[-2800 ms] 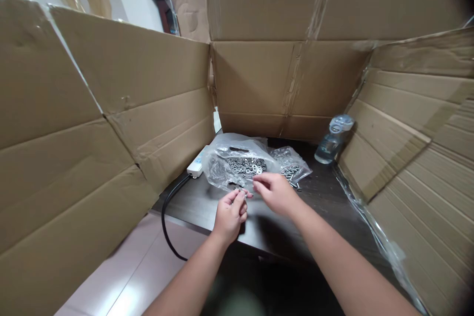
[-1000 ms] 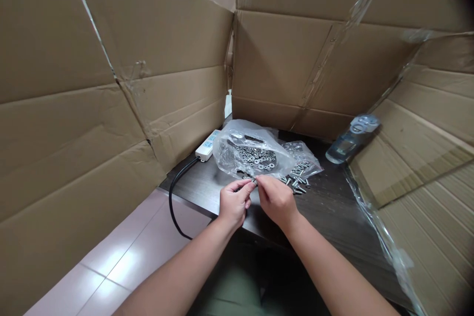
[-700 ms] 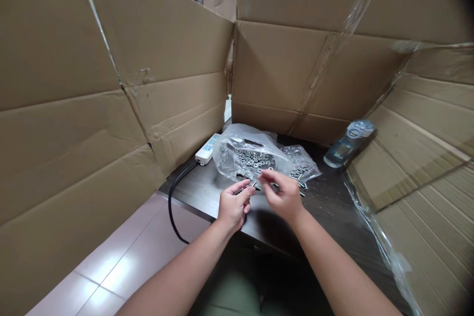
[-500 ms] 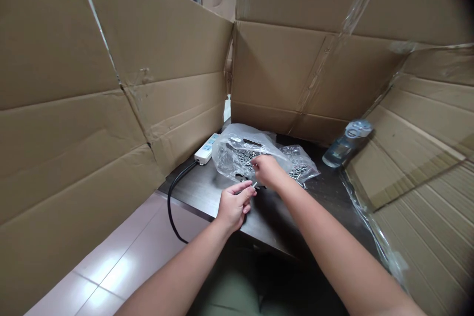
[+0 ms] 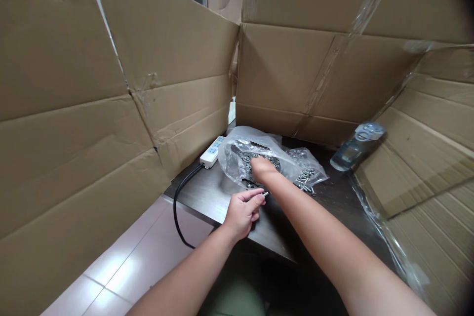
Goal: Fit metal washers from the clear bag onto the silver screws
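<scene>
My left hand pinches a small silver bolt between thumb and fingertips, just above the front part of the dark table. Behind it, a clear plastic bag lies open with many small metal nuts inside. My right hand reaches into this bag, at the nuts; its fingertips are hidden. Right of it, a second clear bag holds silver bolts, several of them lying at its mouth.
Cardboard walls enclose the table at the left, back and right. A white power strip with a black cable lies left of the bags. A clear bottle leans at the right wall.
My right hand has moved lower and deeper into the bag of nuts. My left hand still pinches the bolt. The whole view has shifted slightly, so fixed things appear farther right.
</scene>
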A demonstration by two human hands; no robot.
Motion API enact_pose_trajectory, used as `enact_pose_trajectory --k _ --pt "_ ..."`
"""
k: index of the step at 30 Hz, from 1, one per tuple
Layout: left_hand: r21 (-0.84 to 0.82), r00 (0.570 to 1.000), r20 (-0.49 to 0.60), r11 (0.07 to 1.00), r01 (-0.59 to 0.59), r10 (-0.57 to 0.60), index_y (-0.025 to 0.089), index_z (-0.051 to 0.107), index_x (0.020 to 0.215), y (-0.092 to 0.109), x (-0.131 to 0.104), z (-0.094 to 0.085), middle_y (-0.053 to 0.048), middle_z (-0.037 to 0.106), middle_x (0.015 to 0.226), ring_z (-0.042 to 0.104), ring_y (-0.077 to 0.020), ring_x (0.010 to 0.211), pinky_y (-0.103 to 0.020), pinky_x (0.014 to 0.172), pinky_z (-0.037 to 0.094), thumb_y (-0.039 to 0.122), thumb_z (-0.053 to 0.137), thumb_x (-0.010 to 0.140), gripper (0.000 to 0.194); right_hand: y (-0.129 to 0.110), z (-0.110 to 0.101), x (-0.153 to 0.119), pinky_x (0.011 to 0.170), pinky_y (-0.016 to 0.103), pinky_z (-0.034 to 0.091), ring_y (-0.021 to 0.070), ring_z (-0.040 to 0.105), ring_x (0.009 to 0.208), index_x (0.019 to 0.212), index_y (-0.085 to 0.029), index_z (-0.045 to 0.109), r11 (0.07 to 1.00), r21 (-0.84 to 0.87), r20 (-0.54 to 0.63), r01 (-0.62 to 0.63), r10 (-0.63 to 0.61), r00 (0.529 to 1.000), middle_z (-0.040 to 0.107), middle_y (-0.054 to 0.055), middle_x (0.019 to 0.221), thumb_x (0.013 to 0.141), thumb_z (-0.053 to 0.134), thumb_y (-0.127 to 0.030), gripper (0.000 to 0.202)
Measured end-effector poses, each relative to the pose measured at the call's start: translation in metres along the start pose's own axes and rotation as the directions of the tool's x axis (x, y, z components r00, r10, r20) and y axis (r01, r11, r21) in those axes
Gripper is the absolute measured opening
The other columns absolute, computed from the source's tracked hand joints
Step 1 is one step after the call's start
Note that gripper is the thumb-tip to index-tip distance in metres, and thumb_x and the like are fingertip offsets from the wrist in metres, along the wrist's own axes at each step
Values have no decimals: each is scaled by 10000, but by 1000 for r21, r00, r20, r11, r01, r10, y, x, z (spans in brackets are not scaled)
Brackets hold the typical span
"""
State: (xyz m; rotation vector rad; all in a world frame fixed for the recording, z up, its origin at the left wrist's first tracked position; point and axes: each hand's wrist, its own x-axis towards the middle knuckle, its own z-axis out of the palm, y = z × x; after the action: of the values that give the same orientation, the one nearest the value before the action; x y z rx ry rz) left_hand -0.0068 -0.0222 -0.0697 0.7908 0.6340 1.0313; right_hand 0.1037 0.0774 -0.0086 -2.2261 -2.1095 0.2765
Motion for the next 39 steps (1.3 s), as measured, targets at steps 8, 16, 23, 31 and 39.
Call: enact_pose_trajectory --k 8,16,23,31,39 --pt "-62 997 -62 996 -57 53 83 665 952 1 1 1 0 507 573 286 -9 402 -157 356 173 339 724 679 378 53 -5 -86 699 261 507 180 649 769 925 -135 681 699 677 -216 231 -110 970 695 71 856 748 604 -244 222" --pt "102 999 5 994 -35 34 80 667 942 -4 2 10 23 474 556 288 -10 388 -158 351 179 352 729 665 393 78 56 -136 719 297 504 149 619 716 879 -171 679 52 976 -214 212 48 976 671 45 842 693 717 -268 213" --pt "321 996 39 943 -86 77 76 676 966 -9 -2 12 33 467 505 324 -30 372 -184 357 230 375 706 680 415 69 57 -138 704 320 516 156 617 682 865 -163 679 16 972 -233 233 14 972 650 39 774 736 682 -282 175" --pt "233 998 55 972 -22 9 69 659 986 -6 2 11 35 464 505 299 -20 368 -174 352 185 349 726 659 435 69 58 -140 725 291 494 165 585 810 870 -181 697 196 891 -409 409 -41 912 608 54 917 720 684 -218 155" --pt "217 998 57 976 -27 15 79 666 1001 -7 4 9 20 506 518 309 -23 365 -179 358 183 362 719 664 443 66 63 -139 708 319 514 149 613 689 927 -169 675 81 966 -243 247 -58 968 647 45 812 755 661 -295 213"
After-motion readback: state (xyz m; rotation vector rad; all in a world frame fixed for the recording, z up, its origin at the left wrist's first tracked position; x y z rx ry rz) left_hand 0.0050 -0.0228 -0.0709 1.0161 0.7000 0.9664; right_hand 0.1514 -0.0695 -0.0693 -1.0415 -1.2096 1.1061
